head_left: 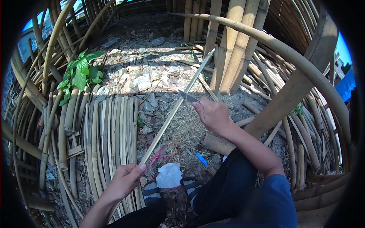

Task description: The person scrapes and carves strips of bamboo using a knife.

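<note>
A long, narrow bamboo strip point(166, 124) slants across the middle of the head view, its far end up near the standing poles. My left hand point(123, 179) is closed around its near end, thumb along the top. In my right hand point(213, 114) is a knife point(187, 96), my fingers wrapped about its handle, which is mostly hidden. The blade crosses the strip partway up and appears to touch it. Thin pale shavings point(186, 129) lie on the ground beneath the strip.
Split bamboo slats point(110, 140) lie side by side at the left. Thick bamboo poles point(232, 49) stand behind, and a bent pole point(281, 41) arches over the right. A bamboo piece point(218, 144), a blue object point(201, 159), pink ribbon point(157, 155) and white plastic point(168, 175) lie near my feet.
</note>
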`<state>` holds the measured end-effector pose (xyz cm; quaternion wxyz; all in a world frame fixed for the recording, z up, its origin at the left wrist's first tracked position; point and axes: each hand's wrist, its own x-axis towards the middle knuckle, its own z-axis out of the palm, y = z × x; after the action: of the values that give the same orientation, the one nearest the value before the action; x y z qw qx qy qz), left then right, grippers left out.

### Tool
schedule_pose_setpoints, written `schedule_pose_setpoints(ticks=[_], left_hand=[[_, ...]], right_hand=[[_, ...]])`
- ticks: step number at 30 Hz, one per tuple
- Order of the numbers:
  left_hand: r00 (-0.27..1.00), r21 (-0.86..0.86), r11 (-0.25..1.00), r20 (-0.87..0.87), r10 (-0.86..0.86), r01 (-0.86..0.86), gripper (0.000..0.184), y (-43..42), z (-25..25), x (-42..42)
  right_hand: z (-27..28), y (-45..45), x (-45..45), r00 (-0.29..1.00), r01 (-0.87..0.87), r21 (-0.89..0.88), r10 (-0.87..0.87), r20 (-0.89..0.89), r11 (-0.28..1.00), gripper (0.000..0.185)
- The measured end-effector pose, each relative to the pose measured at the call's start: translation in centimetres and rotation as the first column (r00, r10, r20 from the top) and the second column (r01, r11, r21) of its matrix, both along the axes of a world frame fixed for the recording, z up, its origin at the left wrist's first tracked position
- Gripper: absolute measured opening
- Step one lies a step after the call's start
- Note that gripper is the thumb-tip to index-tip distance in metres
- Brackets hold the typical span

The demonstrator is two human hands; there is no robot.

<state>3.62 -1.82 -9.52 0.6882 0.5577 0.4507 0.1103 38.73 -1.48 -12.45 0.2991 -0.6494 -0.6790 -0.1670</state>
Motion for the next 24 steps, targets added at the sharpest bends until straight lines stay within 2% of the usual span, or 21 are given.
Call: schedule_pose_setpoints(ticks=[2,3,5,9,11,12,14,18,20,23,24], left_hand=[[1.000,-0.021,1.000,-0.007,0.003,-0.004,0.041,0.0,-0.4,-0.1],[1.000,-0.023,1.000,-0.007,-0.001,0.001,0.041,-0.1,-0.4,0.0],[0.999,-0.021,0.999,-0.027,-0.027,0.027,0.041,-0.1,-0.4,0.1],[0.998,-0.013,0.999,-0.035,-0.047,0.047,0.042,-0.1,-1.4,0.2],[0.997,-0.021,0.999,-0.073,-0.040,0.039,0.042,-0.1,-1.3,0.5],[0.997,-0.022,0.999,-0.071,-0.039,0.038,0.042,-0.1,-1.2,0.6],[0.996,-0.040,0.998,-0.071,-0.054,0.051,0.043,0.0,-1.0,0.7],[0.998,-0.038,0.998,-0.034,-0.057,0.056,0.043,0.0,-1.4,0.5],[0.996,-0.059,0.996,-0.053,-0.067,0.063,0.044,-0.4,-0.8,0.6],[0.996,-0.041,0.997,-0.051,-0.071,0.069,0.045,-0.2,-1.2,0.8],[0.997,-0.036,0.997,-0.035,-0.070,0.069,0.045,-0.1,-1.2,1.0]], right_hand=[[0.5,0.2,1.0,0.990,0.136,-0.055,-0.133,0.053,0.989,0.052],[0.6,0.5,2.0,0.989,0.140,-0.057,-0.137,0.052,0.988,0.052],[0.7,1.8,4.6,0.960,0.258,-0.131,-0.269,-0.074,0.957,0.058],[0.9,2.9,9.0,0.943,0.315,-0.127,-0.326,-0.072,0.940,0.062],[1.0,3.0,9.9,0.923,0.383,-0.182,-0.384,0.027,0.906,0.061],[0.9,3.1,9.8,0.923,0.382,-0.182,-0.384,0.029,0.906,0.061],[0.3,3.1,9.1,0.940,0.285,-0.177,-0.311,-0.143,0.942,0.060],[1.0,1.6,6.5,0.958,0.264,-0.228,-0.282,-0.048,0.937,0.060],[1.2,2.4,9.1,0.952,0.296,-0.135,-0.304,-0.044,0.945,0.060],[1.4,3.4,11.7,0.932,0.360,-0.141,-0.363,0.004,0.922,0.061],[0.9,3.6,10.9,0.943,0.328,-0.095,-0.332,-0.029,0.940,0.059]])
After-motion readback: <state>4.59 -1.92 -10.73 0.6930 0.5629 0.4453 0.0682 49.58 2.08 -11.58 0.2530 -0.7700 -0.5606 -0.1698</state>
